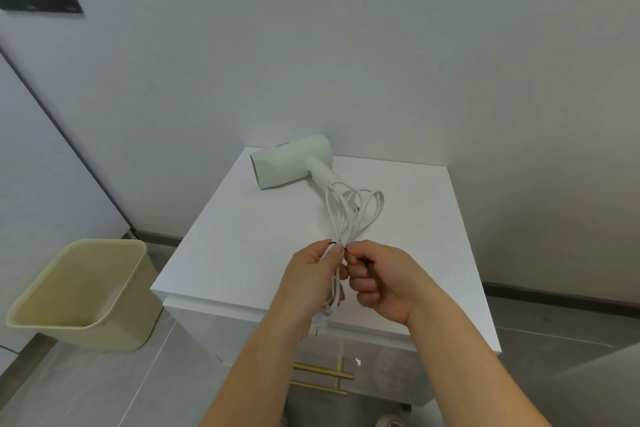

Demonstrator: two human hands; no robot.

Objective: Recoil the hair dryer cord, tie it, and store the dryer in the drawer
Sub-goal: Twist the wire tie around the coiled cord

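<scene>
Hair dryer [291, 161] on table [242, 236], frame centre. Left hand [311, 281] grips coiled cord [349, 215]; right hand [384, 281] pinches dark tie [356, 256]. Likely tying step; next needs cinching.

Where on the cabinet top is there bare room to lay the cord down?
Right side of the cabinet top, between cord and right edge; left side, between hair dryer and front edge. Crowded mid-front, where left hand grips the cord and right hand pinches a dark tie.
</scene>
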